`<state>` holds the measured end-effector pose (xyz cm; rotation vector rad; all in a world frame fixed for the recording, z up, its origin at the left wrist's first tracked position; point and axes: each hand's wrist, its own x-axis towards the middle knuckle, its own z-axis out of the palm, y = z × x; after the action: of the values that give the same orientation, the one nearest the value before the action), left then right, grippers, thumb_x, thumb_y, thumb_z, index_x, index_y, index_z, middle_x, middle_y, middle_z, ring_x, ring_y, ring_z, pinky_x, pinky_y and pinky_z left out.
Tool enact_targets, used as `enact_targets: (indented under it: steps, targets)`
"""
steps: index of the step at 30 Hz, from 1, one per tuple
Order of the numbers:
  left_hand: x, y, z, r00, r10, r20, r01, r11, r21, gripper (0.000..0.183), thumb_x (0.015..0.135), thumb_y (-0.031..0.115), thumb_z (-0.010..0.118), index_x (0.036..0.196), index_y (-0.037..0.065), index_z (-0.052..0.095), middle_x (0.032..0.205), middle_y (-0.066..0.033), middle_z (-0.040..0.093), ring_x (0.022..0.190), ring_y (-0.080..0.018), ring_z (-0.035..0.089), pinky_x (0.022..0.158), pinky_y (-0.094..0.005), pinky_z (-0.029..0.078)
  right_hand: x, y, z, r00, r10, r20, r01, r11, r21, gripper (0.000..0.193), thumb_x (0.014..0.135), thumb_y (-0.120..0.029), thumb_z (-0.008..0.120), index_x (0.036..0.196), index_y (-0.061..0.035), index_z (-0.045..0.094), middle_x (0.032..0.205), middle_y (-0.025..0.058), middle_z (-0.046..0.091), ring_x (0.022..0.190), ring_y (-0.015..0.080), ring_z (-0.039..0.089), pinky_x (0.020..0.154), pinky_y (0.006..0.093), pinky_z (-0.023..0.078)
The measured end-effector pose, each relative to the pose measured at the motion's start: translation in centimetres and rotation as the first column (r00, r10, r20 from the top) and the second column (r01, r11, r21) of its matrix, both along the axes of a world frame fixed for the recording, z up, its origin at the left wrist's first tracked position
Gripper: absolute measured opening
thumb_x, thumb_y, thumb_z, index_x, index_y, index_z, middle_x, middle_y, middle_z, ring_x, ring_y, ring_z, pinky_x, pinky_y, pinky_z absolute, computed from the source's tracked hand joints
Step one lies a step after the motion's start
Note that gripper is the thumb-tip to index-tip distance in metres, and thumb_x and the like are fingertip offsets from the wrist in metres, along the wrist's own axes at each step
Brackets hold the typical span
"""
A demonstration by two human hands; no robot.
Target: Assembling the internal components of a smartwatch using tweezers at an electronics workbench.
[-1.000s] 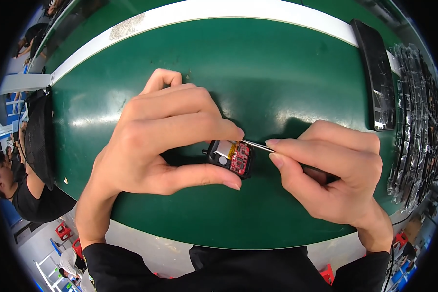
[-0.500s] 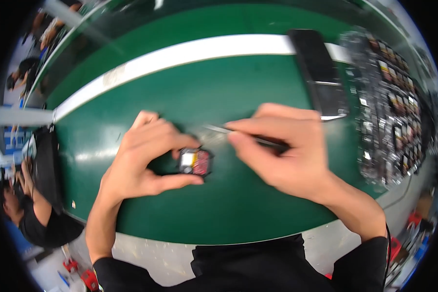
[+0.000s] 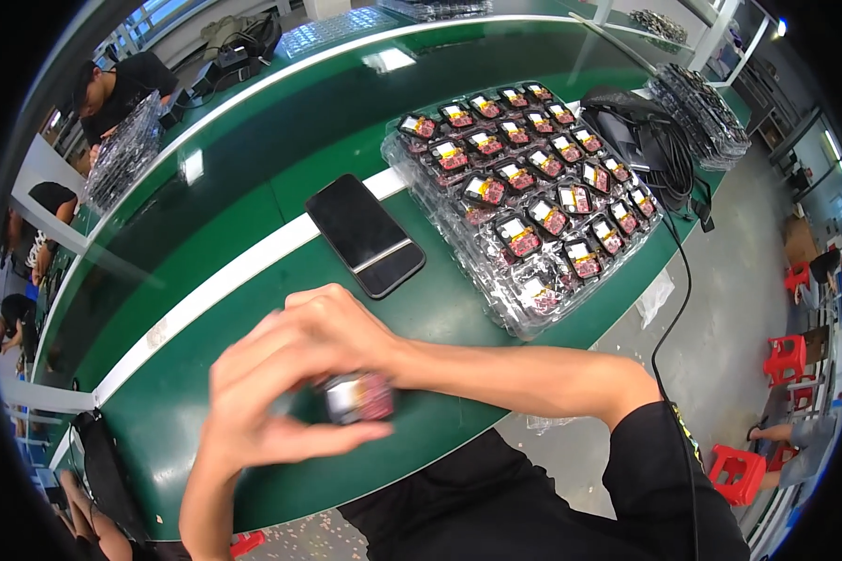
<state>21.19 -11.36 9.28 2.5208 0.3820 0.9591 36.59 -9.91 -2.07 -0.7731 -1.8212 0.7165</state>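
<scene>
My left hand (image 3: 253, 388) grips a small black-cased electronic module (image 3: 363, 398) by its edges, thumb below and fingers above. The module is smeared by motion; a pale patch and a reddish area show on its face. Reaching across from the right, my right hand (image 3: 341, 323) lies just beyond the module, partly behind the left hand. Its fingers are hidden there, and no tool can be made out. A clear plastic tray (image 3: 482, 280) at the right bears several similar black modules (image 3: 517, 234) with white, yellow and red faces.
A black phone (image 3: 360, 229) lies on the green table (image 3: 281, 309) beyond my hands. Black cables (image 3: 664, 164) are bundled beside the tray, with one cord running down past my right arm. More stacked trays (image 3: 697, 112) stand farther back. A person (image 3: 126, 84) works across the partition.
The view has swung rightward, bringing the full tray into sight. My right hand has moved left, behind my left hand; the thin pointed tool it held is out of sight. My left hand keeps the module.
</scene>
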Motion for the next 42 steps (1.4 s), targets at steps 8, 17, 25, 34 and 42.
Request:
enact_targets:
  steps: [8,17,25,34,42]
  targets:
    - [14.4,3.2,0.5,0.93,-0.308,-0.2,0.31,0.951,-0.023,0.05,0.088,0.033,0.091,0.13,0.011,0.078,0.12,-0.0091,0.066,0.112,-0.028,0.066,0.097,-0.0419,0.05,-0.1,0.2,-1.8,1.0,0.029,0.008,-0.03,0.993,0.117,0.012,0.094,-0.015,0.08,0.097,-0.0043,0.08,0.087,0.014,0.072,0.078,0.036,0.07,0.07,0.0491,0.055]
    - [12.6,2.8,-1.1,0.974,-0.225,0.021,0.224,0.973,0.049,0.047,0.09,0.019,0.085,0.134,0.011,0.072,0.13,-0.0093,0.064,0.119,-0.0289,0.064,0.102,-0.0466,0.047,2.0,-1.8,2.7,0.965,0.052,0.258,-0.075,0.994,0.08,0.025,0.106,-0.027,0.074,0.105,-0.0023,0.08,0.094,0.0113,0.072,0.074,0.027,0.065,0.067,0.0436,0.052]
    - [-8.0,6.8,-3.4,0.895,0.446,-0.011,-0.446,0.895,-0.004,0.029,0.097,0.016,0.08,0.126,0.01,0.078,0.128,-0.0119,0.069,0.12,-0.0336,0.067,0.105,-0.0455,0.052,-0.7,-2.3,2.7,0.988,0.004,0.154,0.016,0.992,-0.127,0.022,0.088,-0.008,0.083,0.107,0.0025,0.083,0.079,0.0144,0.073,0.064,0.0267,0.068,0.06,0.0372,0.05]
    - [-38.0,15.3,-8.2,-0.038,0.975,-0.219,-0.941,0.039,0.336,0.039,0.1,0.038,0.073,0.125,0.009,0.076,0.139,-0.0159,0.067,0.131,-0.0392,0.063,0.105,-0.056,0.055,-1.4,-2.9,3.9,0.982,-0.058,0.18,0.085,0.985,-0.149,0.016,0.089,-0.009,0.084,0.1,0.0021,0.085,0.07,0.0136,0.068,0.059,0.0225,0.064,0.056,0.0349,0.046]
    - [-47.9,21.5,-7.3,-0.591,0.609,-0.529,-0.806,-0.417,0.42,0.074,0.109,0.058,0.054,0.16,0.005,0.052,0.166,-0.0244,0.048,0.154,-0.0474,0.043,0.112,-0.0774,0.044,-1.4,-2.9,3.4,0.969,-0.102,0.223,0.146,0.971,-0.19,0.014,0.088,-0.008,0.088,0.1,-0.0016,0.087,0.069,0.0085,0.07,0.056,0.015,0.06,0.054,0.0299,0.044]
